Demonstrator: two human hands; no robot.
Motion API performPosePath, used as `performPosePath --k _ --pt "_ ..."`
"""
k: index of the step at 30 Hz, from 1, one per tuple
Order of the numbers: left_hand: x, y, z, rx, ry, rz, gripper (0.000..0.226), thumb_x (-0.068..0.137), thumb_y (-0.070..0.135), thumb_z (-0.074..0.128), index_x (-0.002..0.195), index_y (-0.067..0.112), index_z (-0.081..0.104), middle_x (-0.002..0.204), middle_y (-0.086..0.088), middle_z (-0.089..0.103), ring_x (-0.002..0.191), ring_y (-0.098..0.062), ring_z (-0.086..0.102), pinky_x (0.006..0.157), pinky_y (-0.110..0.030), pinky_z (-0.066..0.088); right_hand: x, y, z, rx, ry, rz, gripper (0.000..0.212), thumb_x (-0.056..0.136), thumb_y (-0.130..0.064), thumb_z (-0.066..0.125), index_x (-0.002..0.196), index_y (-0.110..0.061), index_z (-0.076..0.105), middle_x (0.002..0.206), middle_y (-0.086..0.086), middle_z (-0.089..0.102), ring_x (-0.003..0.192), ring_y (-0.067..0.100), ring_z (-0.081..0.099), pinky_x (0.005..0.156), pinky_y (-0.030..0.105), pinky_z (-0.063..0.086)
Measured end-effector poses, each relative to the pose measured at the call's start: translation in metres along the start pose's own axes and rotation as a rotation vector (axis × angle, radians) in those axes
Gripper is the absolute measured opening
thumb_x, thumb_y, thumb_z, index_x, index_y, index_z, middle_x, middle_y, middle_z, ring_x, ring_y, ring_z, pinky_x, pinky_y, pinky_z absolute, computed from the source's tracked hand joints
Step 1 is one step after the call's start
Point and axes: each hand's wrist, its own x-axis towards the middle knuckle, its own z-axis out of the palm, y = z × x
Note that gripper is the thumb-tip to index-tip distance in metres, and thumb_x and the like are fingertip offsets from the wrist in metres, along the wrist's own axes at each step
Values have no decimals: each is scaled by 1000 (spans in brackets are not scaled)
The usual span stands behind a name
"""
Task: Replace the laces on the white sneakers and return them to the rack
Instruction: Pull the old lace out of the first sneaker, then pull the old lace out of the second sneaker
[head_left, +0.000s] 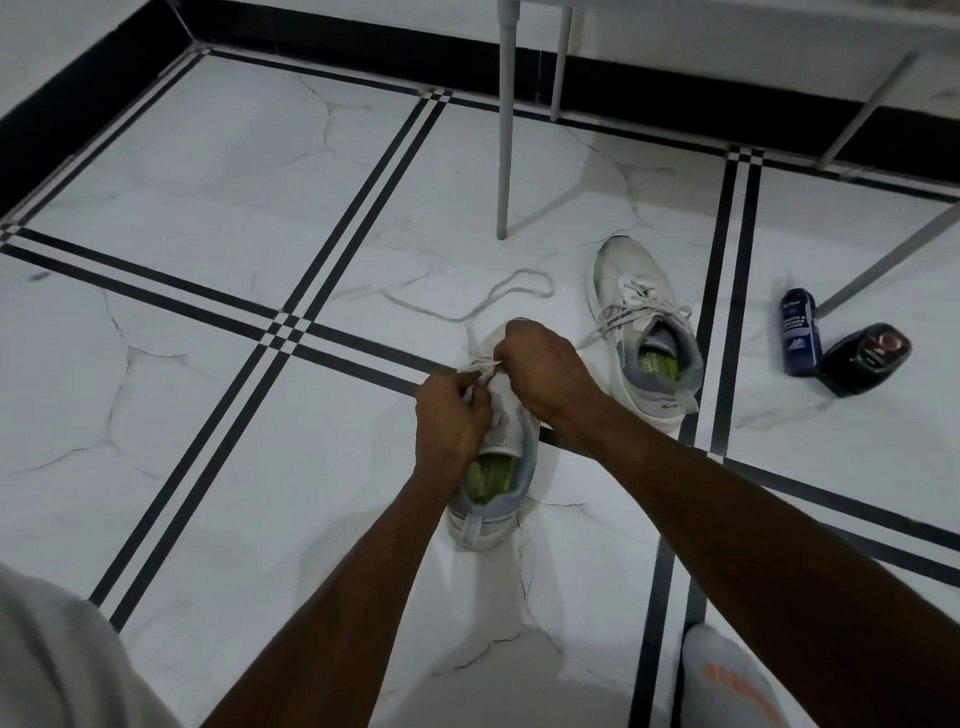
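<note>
on the marble floor, near sneaker between both hands, left hand and right hand each pinching its lace, second sneaker just beyond, laced.

The floor to the left is wide open. On the right lie a second shoe and two bottles; chair legs stand behind.

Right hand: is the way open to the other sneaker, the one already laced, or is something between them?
Probably yes. The laced sneaker lies on the floor just to the right of the right hand, with only bare tile between them. But that hand, like the left hand, is busy pinching lace on the near sneaker.
</note>
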Motion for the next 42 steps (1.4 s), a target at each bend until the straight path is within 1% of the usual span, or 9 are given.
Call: performPosePath --k 6,9,12,16,19,24,30,36,42 --pt "3 -9 -4 31 14 4 23 90 15 65 71 2 67 63 -1 52 63 -15 49 64 -26 36 12 58 -110 959 630 982 16 93 -18 64 103 -7 71 88 2 70 70 16 68 77 38 61" --pt "-1 -7 -5 45 15 -14 22 89 14 65 71 3 68 63 -7 59 60 -16 52 61 -27 37 25 69 -157 1037 814 895 9 90 -7 71 83 -13 68 80 6 70 65 18 70 73 43 62" --pt "-1 4 -5 31 16 -58 18 88 19 69 99 7 76 88 -8 70 83 -22 65 74 -29 46 26 38 -143 935 468 683 5 84 -9 77 83 -8 72 83 12 74 69 21 73 70 39 62" --pt "24 36 -6 1 -17 12 91 75 40 86 150 18 40 135 -6 56 128 -24 48 104 -35 36 11 12 -140 608 -2 510 15 84 -10 77 95 1 75 85 18 75 72 21 74 66 34 63" --pt "49 78 0 -167 -178 157 113 58 43 97 151 20 38 143 -3 57 132 -15 52 114 -37 36 -1 -3 -163 643 -201 321 15 87 -13 74 98 -2 75 89 13 77 82 23 74 70 29 59" --pt "44 107 29 -307 -515 244 16 89 21 78 96 9 71 97 -1 76 95 -12 71 89 -25 54 -13 -1 -221 910 121 261 17 95 -16 65 106 -5 72 96 8 75 84 18 70 69 25 55" --pt "42 94 36 94 -429 129 14 94 1 57 86 9 65 86 -10 70 80 -22 60 56 -16 38 -60 79 -296 1013 725 496 22 97 -14 60 113 0 66 97 7 73 81 14 68 71 26 53" --pt "30 207 51 -511 -571 176 18 99 16 62 98 0 71 99 -18 75 96 -31 74 87 -48 61 -87 87 -226 1131 482 687 22 99 -20 58 116 -7 65 111 12 72 107 31 69 84 39 60" --pt "18 284 89 -874 -608 -47 18 104 2 50 102 -4 66 106 -25 69 94 -29 74 83 -31 62 -120 88 -202 1481 334 782 29 105 -32 42 110 -14 63 96 8 72 82 23 72 68 38 59"
